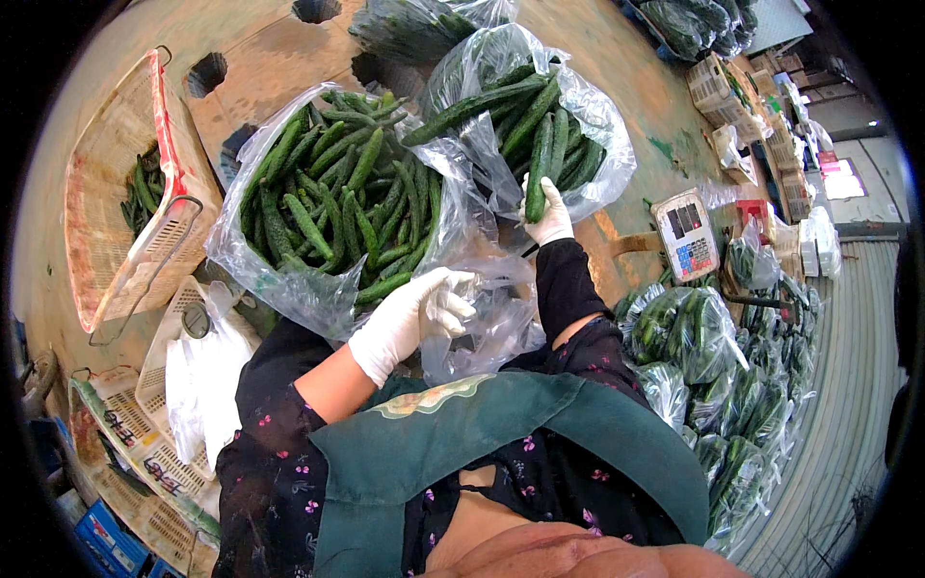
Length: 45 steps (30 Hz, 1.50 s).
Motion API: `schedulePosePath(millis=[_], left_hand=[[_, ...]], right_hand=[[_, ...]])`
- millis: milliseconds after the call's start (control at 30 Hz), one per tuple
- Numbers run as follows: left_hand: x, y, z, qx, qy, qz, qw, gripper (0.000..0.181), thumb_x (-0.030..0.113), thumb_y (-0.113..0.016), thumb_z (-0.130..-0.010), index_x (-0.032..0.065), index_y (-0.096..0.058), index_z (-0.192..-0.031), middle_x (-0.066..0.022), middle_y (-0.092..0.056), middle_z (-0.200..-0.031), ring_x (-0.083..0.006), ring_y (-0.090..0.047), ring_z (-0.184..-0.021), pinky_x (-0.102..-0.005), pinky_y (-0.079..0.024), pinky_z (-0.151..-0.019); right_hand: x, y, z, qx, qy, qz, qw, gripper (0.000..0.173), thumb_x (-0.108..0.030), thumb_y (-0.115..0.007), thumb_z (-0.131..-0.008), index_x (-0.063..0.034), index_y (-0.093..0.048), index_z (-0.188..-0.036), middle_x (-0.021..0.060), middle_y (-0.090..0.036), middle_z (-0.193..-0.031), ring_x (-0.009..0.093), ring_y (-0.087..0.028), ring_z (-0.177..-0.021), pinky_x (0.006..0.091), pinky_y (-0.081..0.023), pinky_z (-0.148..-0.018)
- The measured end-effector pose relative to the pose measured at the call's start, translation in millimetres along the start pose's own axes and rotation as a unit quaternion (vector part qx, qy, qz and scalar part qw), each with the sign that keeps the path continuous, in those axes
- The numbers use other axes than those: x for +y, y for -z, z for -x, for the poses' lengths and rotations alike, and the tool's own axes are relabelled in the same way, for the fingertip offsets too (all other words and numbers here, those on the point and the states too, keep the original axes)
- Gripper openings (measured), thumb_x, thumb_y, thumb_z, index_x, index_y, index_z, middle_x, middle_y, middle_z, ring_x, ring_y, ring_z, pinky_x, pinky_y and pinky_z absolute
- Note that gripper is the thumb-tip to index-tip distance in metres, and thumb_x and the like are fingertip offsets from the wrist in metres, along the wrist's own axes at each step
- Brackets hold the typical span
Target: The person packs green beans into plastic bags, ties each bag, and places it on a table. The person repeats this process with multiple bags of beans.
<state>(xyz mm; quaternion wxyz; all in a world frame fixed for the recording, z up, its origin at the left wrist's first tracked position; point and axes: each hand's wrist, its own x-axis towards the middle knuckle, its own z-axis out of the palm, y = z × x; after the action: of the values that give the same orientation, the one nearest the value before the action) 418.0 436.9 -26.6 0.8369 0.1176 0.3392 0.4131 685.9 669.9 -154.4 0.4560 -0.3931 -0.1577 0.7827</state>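
My right hand (547,211), in a white glove, grips the near end of a long cucumber (539,166). That cucumber reaches over a clear plastic bag (611,144) filled with long cucumbers (527,123). My left hand (423,314), also gloved, is half curled against loose clear plastic film (498,311); whether its fingers pinch the film is unclear. Just beyond it stands a wide-open clear bag (238,238) heaped with smaller, bent cucumbers (347,188).
At left, a tilted plastic crate (108,217) holds some cucumbers. White plastic bags (202,390) lie in a smaller basket (162,339). A digital scale display (686,235) stands at right, near several bagged cucumbers (694,332). Another filled bag (412,29) lies at the back.
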Motion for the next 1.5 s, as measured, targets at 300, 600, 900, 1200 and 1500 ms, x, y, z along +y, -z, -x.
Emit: schedulePosePath(millis=[300, 600, 900, 1200, 1500], left_hand=[[-2.0, 15.0, -11.6, 0.01, -0.1, -0.02, 0.995, 0.041, 0.038, -0.051, -0.1, 0.0131, -0.059, -0.132, -0.0025, -0.066, -0.11, -0.0142, -0.062, -0.094, -0.0296, -0.048, -0.083], [3.2, 42.2, -29.5, 0.018, -0.088, 0.28, 0.956, 0.055, 0.04, -0.06, -0.091, -0.0034, -0.057, -0.124, -0.0221, -0.063, -0.119, -0.0355, -0.061, -0.108, -0.0482, -0.043, -0.104], [3.1, 36.5, -4.2, -0.013, -0.079, 0.273, 0.959, 0.061, 0.042, -0.06, -0.09, -0.0054, -0.053, -0.128, -0.0262, -0.061, -0.123, -0.0381, -0.06, -0.109, -0.05, -0.044, -0.104], [1.3, 27.6, 5.9, -0.017, -0.068, 0.265, 0.962, 0.061, 0.04, -0.063, -0.09, -0.0048, -0.052, -0.129, -0.0262, -0.06, -0.124, -0.0399, -0.059, -0.111, -0.0518, -0.043, -0.105], [-21.2, 13.1, -3.7, 0.082, -0.257, -0.124, 0.955, 0.064, 0.035, -0.075, -0.087, 0.0052, -0.046, -0.136, -0.0046, -0.057, -0.122, -0.017, -0.055, -0.107, -0.0342, -0.044, -0.096]], right_hand=[[51.0, -71.4, 151.3, -0.121, 0.017, 0.16, 0.979, 0.049, -0.023, -0.075, -0.084, -0.007, -0.055, -0.126, -0.0011, -0.061, -0.105, 0.011, -0.058, -0.094, 0.026, -0.047, -0.083], [99.4, -141.0, 228.2, -0.195, -0.238, 0.055, 0.95, 0.044, -0.037, -0.051, -0.101, 0.001, -0.055, -0.124, 0.0137, -0.067, -0.098, 0.02, -0.066, -0.075, 0.0297, -0.052, -0.062], [106.3, -159.7, 250.5, -0.158, -0.228, 0.104, 0.955, 0.048, -0.04, -0.053, -0.1, 0.0022, -0.055, -0.124, 0.017, -0.067, -0.097, 0.021, -0.065, -0.07, 0.0308, -0.052, -0.054], [109.5, -140.3, 258.4, -0.188, -0.241, 0.14, 0.942, 0.044, -0.038, -0.054, -0.1, -0.0015, -0.056, -0.123, 0.0146, -0.068, -0.1, 0.02, -0.067, -0.077, 0.0331, -0.055, -0.061], [126.0, -125.9, 232.9, -0.161, 0.04, 0.454, 0.876, 0.063, -0.017, -0.08, -0.077, -0.0004, -0.049, -0.129, 0.0042, -0.059, -0.115, 0.013, -0.056, -0.103, 0.0283, -0.045, -0.09]])
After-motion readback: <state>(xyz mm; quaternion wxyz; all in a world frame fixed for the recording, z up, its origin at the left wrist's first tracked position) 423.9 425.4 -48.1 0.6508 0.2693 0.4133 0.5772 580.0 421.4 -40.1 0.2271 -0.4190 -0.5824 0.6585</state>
